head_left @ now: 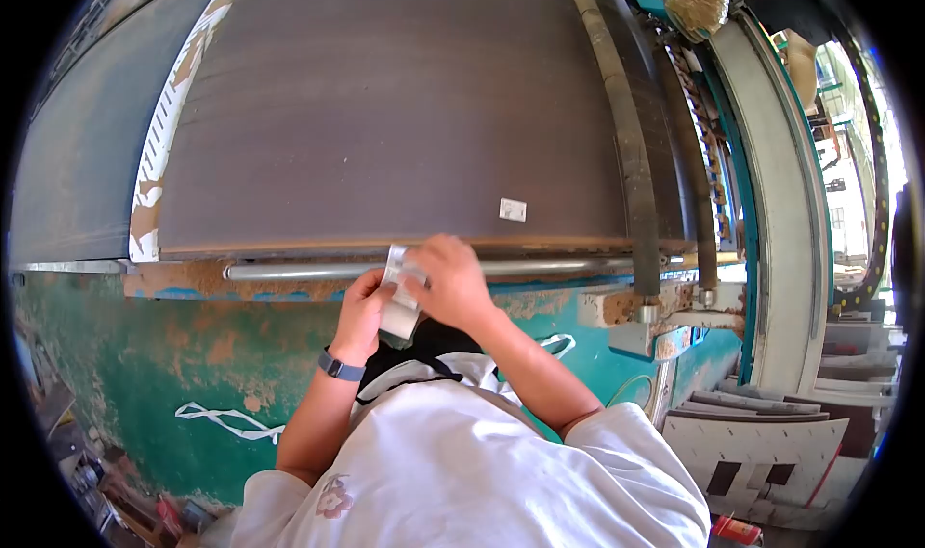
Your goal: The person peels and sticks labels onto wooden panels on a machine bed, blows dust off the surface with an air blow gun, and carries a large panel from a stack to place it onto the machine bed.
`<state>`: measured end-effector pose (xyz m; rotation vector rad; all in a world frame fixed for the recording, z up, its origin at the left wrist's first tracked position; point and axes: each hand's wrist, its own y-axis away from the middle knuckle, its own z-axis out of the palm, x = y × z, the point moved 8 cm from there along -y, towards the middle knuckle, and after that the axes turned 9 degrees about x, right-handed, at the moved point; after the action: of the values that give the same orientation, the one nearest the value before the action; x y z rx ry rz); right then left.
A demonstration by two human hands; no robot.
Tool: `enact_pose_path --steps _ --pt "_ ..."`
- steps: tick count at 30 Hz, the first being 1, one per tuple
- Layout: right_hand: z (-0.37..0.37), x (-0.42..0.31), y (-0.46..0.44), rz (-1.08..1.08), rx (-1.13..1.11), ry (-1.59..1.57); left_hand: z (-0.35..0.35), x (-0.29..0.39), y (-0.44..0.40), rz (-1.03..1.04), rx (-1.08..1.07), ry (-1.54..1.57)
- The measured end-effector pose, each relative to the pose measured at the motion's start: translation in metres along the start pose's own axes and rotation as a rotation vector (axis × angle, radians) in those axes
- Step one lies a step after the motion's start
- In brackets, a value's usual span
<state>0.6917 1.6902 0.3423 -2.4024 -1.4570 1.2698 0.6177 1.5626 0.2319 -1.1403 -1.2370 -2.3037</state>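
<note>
A strip of white labels [399,315] is held close to my body, just below the near edge of a large dark brown board [385,105]. My left hand [360,315], with a watch on its wrist, is closed around the strip's left side. From the other side, my right hand [449,280] has its fingers bent together at the upper part of the strip; its fingertips are partly hidden. On the board, near its front edge, lies a small white printed label [513,210], apart from both hands.
A metal rod [347,271] runs along the board's front edge, above a dusty green machine side [145,355]. A dark roller bar [631,163] and a pale machine beam [780,211] stand to the right. Cut panels [761,452] are stacked at lower right. White strapping [226,421] hangs at left.
</note>
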Motion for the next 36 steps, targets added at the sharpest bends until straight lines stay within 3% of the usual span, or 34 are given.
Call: enact_pose_path --steps 1,3,5,6,7,9,13,15,18,22,24,26,28,29,31,35,36 --pt "0.006 -0.011 -0.003 -0.195 -0.091 -0.01 0.002 0.006 -0.005 0.043 -0.005 -0.104" --pt "0.024 0.021 -0.01 -0.194 -0.135 -0.12 0.004 0.011 -0.016 0.072 -0.058 -0.216" --pt "0.046 0.07 -0.042 -0.023 -0.369 -0.315 0.011 0.019 -0.024 0.032 -0.02 -0.148" --pt "0.049 0.1 -0.059 0.118 -0.392 -0.312 0.017 0.03 -0.028 0.122 -0.004 -0.176" --pt "0.059 0.143 -0.067 0.381 -0.42 -0.401 0.011 0.027 -0.037 0.081 0.007 -0.213" --pt "0.053 0.215 -0.103 0.665 -0.184 -0.493 0.004 0.031 -0.052 0.096 0.122 -0.269" --pt "0.016 0.301 -0.191 -0.01 0.354 0.18 0.005 0.044 -0.073 0.133 0.226 -0.205" --pt "0.003 0.313 -0.216 -0.133 0.417 0.355 0.008 0.043 -0.08 0.108 0.285 -0.206" --pt "0.039 0.345 -0.217 -0.149 0.239 0.408 0.012 0.035 -0.087 0.084 0.343 -0.167" --pt "0.053 0.303 -0.174 -0.035 0.163 0.413 0.033 0.03 -0.105 0.045 0.363 -0.039" --pt "0.056 0.269 -0.154 -0.015 0.007 0.272 0.042 0.036 -0.117 0.076 0.375 -0.004" --pt "0.06 0.234 -0.132 0.133 -0.02 -0.134 0.052 0.04 -0.134 0.111 0.368 -0.032" --pt "0.087 0.21 -0.106 0.552 -0.372 -0.65 0.066 0.043 -0.149 0.096 0.346 -0.025" --pt "0.1 0.2 -0.097 0.653 -0.42 -0.883 0.068 0.047 -0.152 0.093 0.349 -0.027" --pt "0.101 0.198 -0.099 0.661 -0.296 -0.864 0.084 0.038 -0.158 -0.068 0.192 0.093" --pt "0.094 0.21 -0.112 0.676 -0.149 -0.81 0.071 0.024 -0.163 -0.111 0.282 0.072" --pt "0.078 0.204 -0.124 0.388 -0.05 -0.534 0.07 0.021 -0.164 -0.111 0.28 0.07"
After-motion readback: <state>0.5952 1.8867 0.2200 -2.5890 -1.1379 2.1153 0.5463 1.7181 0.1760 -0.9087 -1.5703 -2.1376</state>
